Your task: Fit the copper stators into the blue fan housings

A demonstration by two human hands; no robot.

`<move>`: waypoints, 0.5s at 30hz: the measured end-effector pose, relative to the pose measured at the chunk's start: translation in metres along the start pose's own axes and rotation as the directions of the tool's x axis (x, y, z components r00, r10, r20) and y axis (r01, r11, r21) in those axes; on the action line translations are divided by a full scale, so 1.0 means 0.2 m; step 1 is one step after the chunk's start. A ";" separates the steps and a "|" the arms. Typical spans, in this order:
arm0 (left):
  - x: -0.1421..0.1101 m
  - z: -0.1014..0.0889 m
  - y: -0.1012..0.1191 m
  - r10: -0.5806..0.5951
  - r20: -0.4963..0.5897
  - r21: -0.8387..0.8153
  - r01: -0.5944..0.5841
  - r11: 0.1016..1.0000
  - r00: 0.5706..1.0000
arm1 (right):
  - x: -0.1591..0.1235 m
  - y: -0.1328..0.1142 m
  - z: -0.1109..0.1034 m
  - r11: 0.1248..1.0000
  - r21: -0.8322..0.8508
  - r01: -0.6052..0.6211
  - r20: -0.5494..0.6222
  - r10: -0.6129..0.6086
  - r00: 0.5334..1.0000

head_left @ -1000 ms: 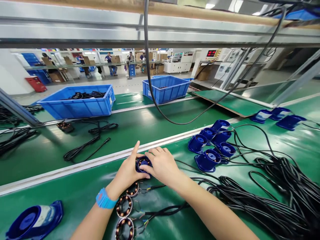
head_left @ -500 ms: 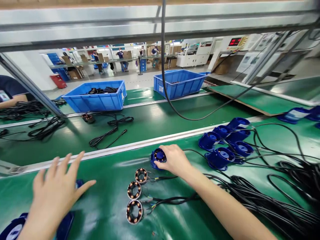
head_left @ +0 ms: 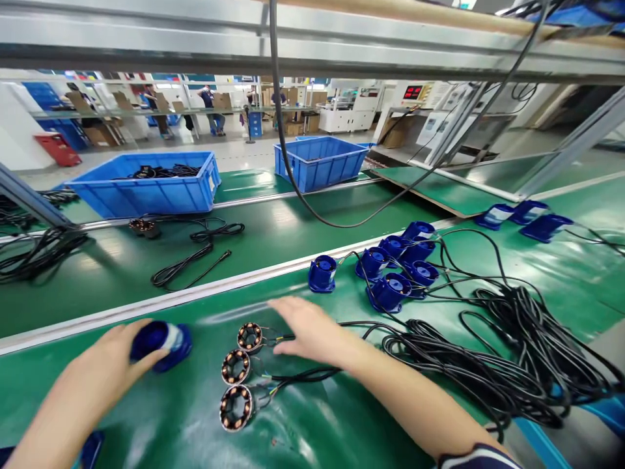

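My left hand (head_left: 105, 368) is wrapped round a blue fan housing (head_left: 163, 342) that lies on the green mat at the lower left. My right hand (head_left: 305, 329) lies with fingers stretched out flat, beside the wires of the nearest copper-wound stator (head_left: 249, 337). Two more stators (head_left: 235, 367) (head_left: 236, 407) lie in a row below it, their thin leads running right into a black cable. A single blue fan unit (head_left: 322, 272) stands apart just beyond my right hand. Behind it is a cluster of several blue fan units (head_left: 398, 270) with cables.
A large tangle of black cables (head_left: 508, 365) fills the right side of the mat. Two blue bins (head_left: 141, 185) (head_left: 319, 163) stand beyond the conveyor belt (head_left: 273, 241), where a loose cable and a stator (head_left: 143, 227) lie. A thick black cable (head_left: 280, 130) hangs from overhead. People work far behind.
My right hand let go of the blue fan unit, which now stands farther back, and came down to the stators. My left hand swung left and closed on a blue fan housing.
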State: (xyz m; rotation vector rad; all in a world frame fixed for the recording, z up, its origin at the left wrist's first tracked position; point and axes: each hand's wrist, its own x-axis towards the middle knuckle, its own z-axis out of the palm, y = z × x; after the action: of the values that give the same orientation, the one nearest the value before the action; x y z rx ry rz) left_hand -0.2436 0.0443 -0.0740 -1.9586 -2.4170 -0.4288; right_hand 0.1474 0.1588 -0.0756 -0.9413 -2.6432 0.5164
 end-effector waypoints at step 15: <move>0.14 0.22 0.89 0.300 0.198 -0.611 -0.122 0.782 0.933 | -0.07 -0.07 -0.19 0.971 0.237 -0.042 -0.161 0.082 0.984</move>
State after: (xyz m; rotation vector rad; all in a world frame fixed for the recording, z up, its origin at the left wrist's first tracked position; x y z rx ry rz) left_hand -0.0709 0.1140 -0.0730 -2.6794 -2.3549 -1.0756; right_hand 0.1635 0.1485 -0.0371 -0.9513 -2.3473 0.7105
